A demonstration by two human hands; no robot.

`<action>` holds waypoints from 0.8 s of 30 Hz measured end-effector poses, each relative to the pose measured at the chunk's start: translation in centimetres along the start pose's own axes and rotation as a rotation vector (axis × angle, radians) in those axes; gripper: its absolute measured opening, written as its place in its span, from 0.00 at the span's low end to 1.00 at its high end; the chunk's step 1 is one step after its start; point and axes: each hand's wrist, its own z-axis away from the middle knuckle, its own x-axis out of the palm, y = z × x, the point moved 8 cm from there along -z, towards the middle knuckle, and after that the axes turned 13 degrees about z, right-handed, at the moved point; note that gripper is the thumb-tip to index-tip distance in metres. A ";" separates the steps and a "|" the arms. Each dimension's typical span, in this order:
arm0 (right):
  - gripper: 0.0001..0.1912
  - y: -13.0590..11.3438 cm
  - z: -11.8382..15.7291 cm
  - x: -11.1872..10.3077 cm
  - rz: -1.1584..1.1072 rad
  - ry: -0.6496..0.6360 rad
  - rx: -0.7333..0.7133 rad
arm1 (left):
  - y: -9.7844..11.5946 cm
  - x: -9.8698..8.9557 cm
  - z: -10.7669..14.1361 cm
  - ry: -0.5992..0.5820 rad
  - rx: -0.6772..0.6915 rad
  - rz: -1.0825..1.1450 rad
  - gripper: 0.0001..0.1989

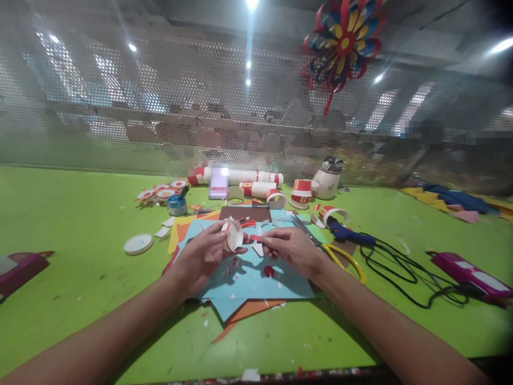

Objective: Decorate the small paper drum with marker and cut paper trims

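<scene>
My left hand (207,250) is closed around a small white paper cup (233,237), whose open end faces toward my right. Between the thumb and fingers of my right hand (285,245) is a narrow red paper strip (255,238), its free end pointing at the cup, a short way apart from it. Beneath both hands lies a light blue paper sheet (256,283) with red and white scraps on it. Yellow-handled scissors (345,259) rest just right of my right hand. Orange-handled scissors (247,223) lie partly hidden behind the cup.
A blue glue gun (350,234) with a looping black cable lies at right, near a purple power strip (473,274). A blue jar (177,205), a white lid (138,244) and a phone (218,182) sit farther left. Red-and-white paper cups (301,193) and a bottle (327,179) stand behind.
</scene>
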 end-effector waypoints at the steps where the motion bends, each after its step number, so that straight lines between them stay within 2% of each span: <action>1: 0.19 0.1 0.0 0.2 -0.020 -0.014 0.012 | 0.1 0.3 0.1 -0.020 0.004 0.005 0.14; 6: 0.17 0.5 0.1 0.5 -0.049 -0.037 0.030 | 0.1 0.7 0.2 -0.059 -0.008 -0.063 0.15; 12: 0.18 0.4 0.1 0.3 0.027 -0.032 0.028 | 0.0 0.4 0.3 -0.067 0.026 -0.168 0.15; 20: 0.15 0.7 0.0 0.1 0.259 0.039 0.033 | -0.1 -0.7 0.0 0.081 0.023 -0.252 0.18; 24: 0.10 0.4 -0.4 0.4 0.418 0.093 0.008 | -0.1 -1.1 -0.3 0.096 0.044 -0.215 0.17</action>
